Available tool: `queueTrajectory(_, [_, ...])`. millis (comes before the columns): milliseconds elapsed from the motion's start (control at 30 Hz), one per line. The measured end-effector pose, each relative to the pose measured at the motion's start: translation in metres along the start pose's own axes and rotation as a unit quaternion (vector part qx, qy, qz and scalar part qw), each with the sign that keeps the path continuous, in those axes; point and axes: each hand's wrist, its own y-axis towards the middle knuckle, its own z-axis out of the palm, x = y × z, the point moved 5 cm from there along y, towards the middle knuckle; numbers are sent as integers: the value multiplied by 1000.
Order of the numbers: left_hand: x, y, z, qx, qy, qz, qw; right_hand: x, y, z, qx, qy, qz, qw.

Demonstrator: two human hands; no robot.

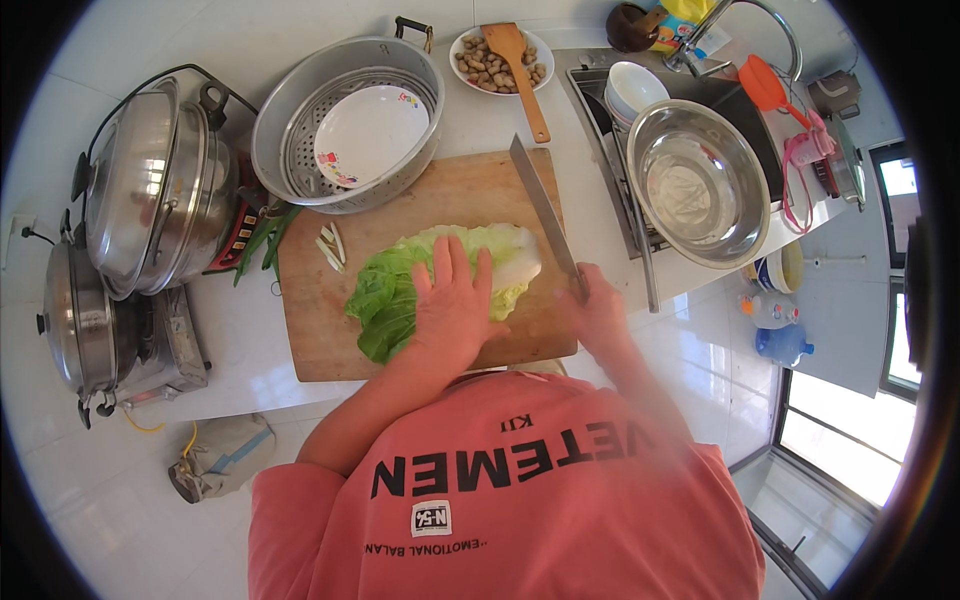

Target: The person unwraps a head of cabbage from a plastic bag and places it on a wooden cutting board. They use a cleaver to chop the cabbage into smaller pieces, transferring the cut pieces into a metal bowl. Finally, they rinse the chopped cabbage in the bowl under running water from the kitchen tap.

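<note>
My left hand (448, 307) lies over a piece of Chinese cabbage (382, 307), holding it down on the wooden cutting board (420, 187). Its fingers spread across the leaves and the thumb is on the near side. The cabbage's green leafy part points left and its pale stem end right. In my right hand (596, 307) is the handle of a kitchen knife (541, 199). The long blade points away from me over the board's right side, just right of the stem end. Several short white cut strips (330, 247) lie on the board's left part.
Behind the board stands a metal steamer pot (427, 142) with a white plate (371, 135) inside. A wooden spatula (525, 82) rests across a bowl of peanuts (480, 67). At right, a steel basin (697, 187) sits over the sink (757, 150). Green scallion leaves (262, 236) and a lidded pot (150, 195) are left.
</note>
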Motion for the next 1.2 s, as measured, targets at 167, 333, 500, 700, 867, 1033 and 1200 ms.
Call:
queueTrajectory(167, [4,27,-2,-37,29,146,988,0,1,0,40,-19,32,999])
queueTrajectory(333, [-3,32,21,-44,68,175,981,-2,-5,9,62,1,32,998])
queueTrajectory(500, [24,48,28,-161,-113,187,962,-16,-2,2,26,35,34,998])
queueTrajectory(700, [11,42,19,-152,-57,185,969,-15,1,-5,67,30,71,995])
queueTrajectory(867, [3,38,8,-123,57,78,988,-14,-5,6,103,-38,40,993])
queueTrajectory(1033, [13,37,27,-29,4,91,995,-6,-17,-5,130,18,75,989])
queueTrajectory(1200, [11,33,17,-23,59,108,992,-5,-22,-5,143,11,66,987])
